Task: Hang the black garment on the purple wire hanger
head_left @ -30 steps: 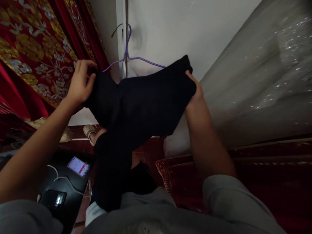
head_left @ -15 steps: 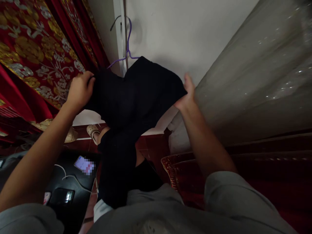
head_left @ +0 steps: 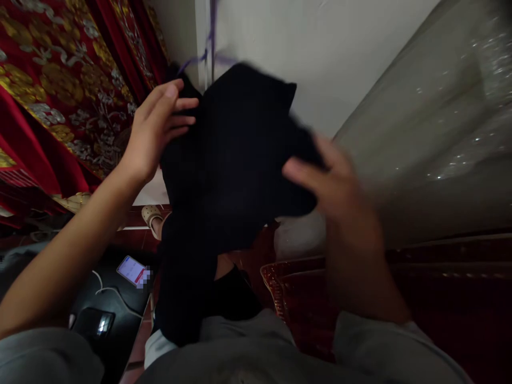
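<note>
A black shirt [head_left: 240, 149] hangs on a purple hanger [head_left: 212, 42] in front of me, its lower part trailing down towards my lap. At its upper left, my left hand [head_left: 154, 125] is open, fingers apart and resting against the dark cloth near the shoulder. On the other side, my right hand [head_left: 340, 181] is smeared by motion. Its thumb lies over the front of the shirt's right edge and its fingers are behind, with cloth between them. Folds in the shirt are hard to make out because it is so dark.
Red curtains with gold and silver flowers [head_left: 60, 80] hang at the left. A lit phone [head_left: 134, 270], a cable and a dark device [head_left: 95, 322] lie on a black surface [head_left: 124, 330]. Plastic-wrapped material [head_left: 420, 133] leans at the right. A foot in a beige clog [head_left: 151, 218] shows below.
My left hand has let go of the shirt's left edge and moved up and right, fingers spread. My right hand has shifted right and turned inward over the edge. The hanger appears higher in view.
</note>
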A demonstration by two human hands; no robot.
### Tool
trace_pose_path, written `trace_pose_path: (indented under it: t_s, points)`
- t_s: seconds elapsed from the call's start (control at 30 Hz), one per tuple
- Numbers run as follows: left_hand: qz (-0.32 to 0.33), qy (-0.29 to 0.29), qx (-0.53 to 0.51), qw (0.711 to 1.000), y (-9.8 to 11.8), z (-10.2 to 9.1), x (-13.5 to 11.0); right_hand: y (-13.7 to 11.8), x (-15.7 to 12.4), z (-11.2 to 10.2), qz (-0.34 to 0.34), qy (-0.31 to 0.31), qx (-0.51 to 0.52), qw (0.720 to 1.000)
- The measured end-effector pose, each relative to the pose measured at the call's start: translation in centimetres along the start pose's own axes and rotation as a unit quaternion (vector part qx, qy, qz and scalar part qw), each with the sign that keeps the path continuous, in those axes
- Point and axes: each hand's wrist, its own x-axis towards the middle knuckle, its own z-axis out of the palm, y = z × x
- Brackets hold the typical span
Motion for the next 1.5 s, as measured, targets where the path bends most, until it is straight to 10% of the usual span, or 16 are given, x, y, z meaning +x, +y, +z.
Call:
trace_pose_path:
  t_s: [0.1,0.17,0.37,0.43,0.53,0.63,0.83,1.1,1.5]
  points:
    - [-0.063,-0.075,-0.021,0.995,0.2,-0.7,-1.5,-2.1,-1.9,2.3,-0.024,-0.347,-0.014,0.938]
    - [-0.091,-0.104,0.021,0.990,0.1,-1.2,-3.2,-2.0,-1.5,3.0,-0.044,-0.441,-0.003,0.897]
    - [-0.178,-0.228,0.053,0.956,2.0,-3.8,-7.2,4.3,3.2,2.0,-0.066,-0.090,-0.020,0.994]
    - [-0.153,-0.245,0.076,0.954,2.3,-4.7,-6.8,6.4,4.0,1.7,-0.039,-0.089,-0.022,0.995]
    - [-0.067,-0.135,0.136,0.979,1.4,-5.4,-5.2,8.2,4.4,1.5,0.045,-0.083,0.052,0.994]
    - [0.014,-0.009,0.178,0.984,-0.1,-5.4,-3.9,8.5,5.6,1.0,0.041,0.063,0.107,0.991]
    - [0.168,0.143,0.344,0.913,-0.6,-3.4,-5.6,8.4,11.3,0.1,-0.010,0.172,0.064,0.983]
    - [0.118,-0.141,0.406,0.895,-4.5,1.9,-8.8,9.7,13.2,-1.1,-0.031,0.117,0.053,0.991]
    - [-0.079,-0.215,0.477,0.849,-6.3,5.6,-9.9,9.4,12.2,-0.2,-0.003,0.211,0.125,0.969]
